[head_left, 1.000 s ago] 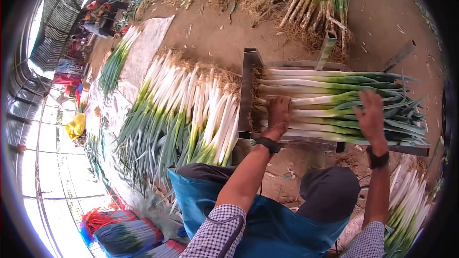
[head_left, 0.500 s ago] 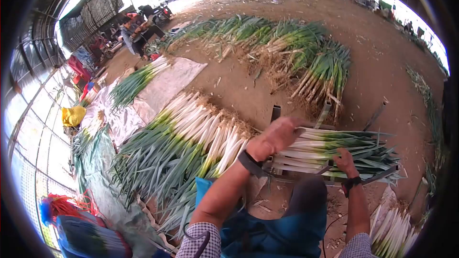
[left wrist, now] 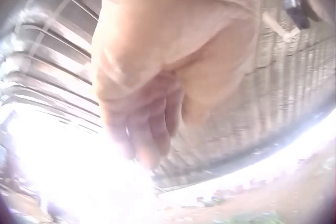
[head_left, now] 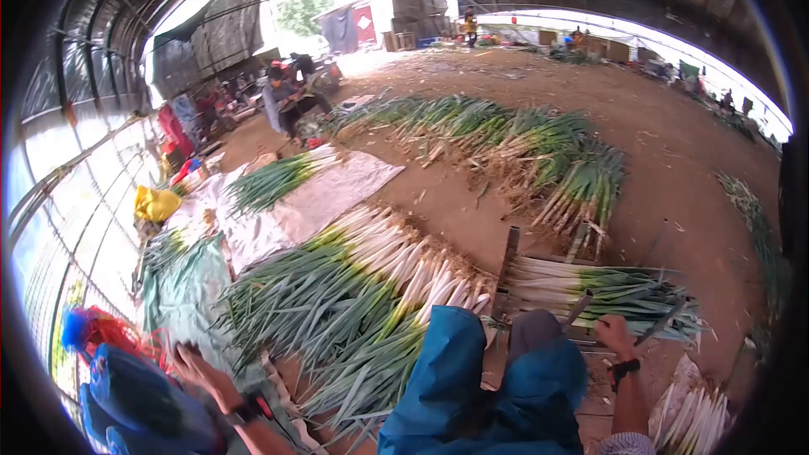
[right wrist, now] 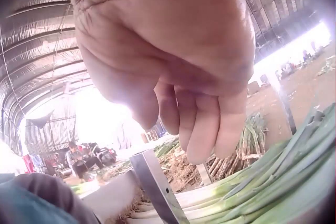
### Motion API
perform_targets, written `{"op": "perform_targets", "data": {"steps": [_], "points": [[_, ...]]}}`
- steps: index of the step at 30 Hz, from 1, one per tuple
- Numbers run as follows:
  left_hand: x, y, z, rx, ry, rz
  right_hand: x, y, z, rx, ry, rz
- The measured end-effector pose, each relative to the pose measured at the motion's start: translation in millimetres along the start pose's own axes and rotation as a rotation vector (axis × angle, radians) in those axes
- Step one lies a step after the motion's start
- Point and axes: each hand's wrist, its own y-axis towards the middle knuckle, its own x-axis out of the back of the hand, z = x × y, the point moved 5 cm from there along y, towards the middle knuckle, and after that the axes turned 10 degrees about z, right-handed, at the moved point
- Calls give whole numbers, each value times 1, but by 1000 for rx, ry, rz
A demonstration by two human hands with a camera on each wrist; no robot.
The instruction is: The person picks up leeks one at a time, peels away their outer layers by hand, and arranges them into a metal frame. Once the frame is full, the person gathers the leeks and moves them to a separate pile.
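Observation:
My left hand (head_left: 202, 377) reaches out at the lower left beside a tuft of red plastic strings (head_left: 126, 344) and a blue wrapped bundle (head_left: 147, 396). Its fingers are extended, and the left wrist view shows nothing in the palm. My right hand (head_left: 617, 335) hovers by the near side of a metal rack (head_left: 507, 263), fingers loosely bent and holding nothing. Across this rack lies a layer of leeks (head_left: 602, 291), white ends to the left and green leaves to the right. In the right wrist view a metal upright (right wrist: 157, 190) stands below the fingers.
A long heap of leeks (head_left: 337, 320) spreads left of my knees, beside a pale sheet (head_left: 337, 190) and a green sheet (head_left: 181, 286). Untrimmed leeks (head_left: 539, 152) lie beyond the rack. More leeks (head_left: 695, 421) lie at lower right. A seated person (head_left: 286, 101) is farther off.
My left hand has left the rack and swung far left toward the red strings. The right hand has drawn back from the leeks to the rack's near side. The head view has tilted up.

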Motion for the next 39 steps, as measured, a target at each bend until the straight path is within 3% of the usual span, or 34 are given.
{"op": "perform_targets", "data": {"steps": [1, 2, 3, 4, 5, 6, 9, 12, 14, 15, 16, 17, 18, 19, 22, 25, 27, 28, 30, 31, 32, 35, 36, 38, 39], "points": [[44, -30, 114, 298, 7, 14, -14, -5, 13, -13, 13, 23], [15, -113, 123, 597, 85, 49, -27, -11, 23, -74, 21, 79], [27, -170, 229, 565, -23, 273, -38, -13, 33, -17, 15, 86], [2, -240, 239, 828, -24, 405, -48, -17, 40, 40, 10, 106], [-25, -295, 247, 963, -101, 376, -47, -22, 47, 13, 0, 100], [-58, -324, 227, 1047, -89, 556, -45, -27, 56, -16, -9, 104], [-172, -319, 159, 827, -103, 1067, -22, -42, 53, -112, 47, 60], [-261, -280, 115, 410, 90, 1303, -11, -56, 44, -131, 84, -44], [-304, -267, 95, 229, 117, 1301, -1, -53, 41, -54, 80, -105], [-323, -262, 65, 263, 97, 1351, -1, -51, 35, -10, 55, -152], [-341, -267, 79, 299, 37, 1350, -5, -46, 37, -40, 61, -151], [-355, -270, 55, 295, -29, 1362, 1, -40, 41, -77, 60, -158], [-370, -277, 49, 205, -76, 1377, 15, -37, 47, -117, 53, -167], [-382, -282, 28, 166, -119, 1392, 29, -32, 83, -66, 81, -177], [-416, -296, -22, 21, -172, 1452, 49, -3, 116, 118, 208, -221], [-451, -286, -78, -89, -151, 1558, 78, 21, 166, 224, 131, -224], [-483, -271, -99, -483, 121, 1551, 90, 30, 204, 331, 66, -220], [-487, -269, -101, -681, 252, 1534, 94, 33, 219, 409, 15, -221], [-473, -256, -77, -1151, 197, 1509, 98, 40, 249, 496, -10, -208], [-462, -253, -65, -1239, 483, 1653, 98, 41, 262, 497, 14, -187], [-446, -246, -72, -1073, 712, 1874, 100, 42, 270, 486, 37, -168], [-383, -233, -8, -579, 435, 1857, 94, 56, 266, 497, 39, -189], [-353, -234, 7, -334, 480, 1805, 86, 63, 261, 501, 79, -192], [-283, -252, 101, -207, 667, 1705, 59, 86, 236, 412, 275, -119], [-241, -269, 141, -112, 836, 1794, 44, 93, 226, 369, 372, -83]]}}
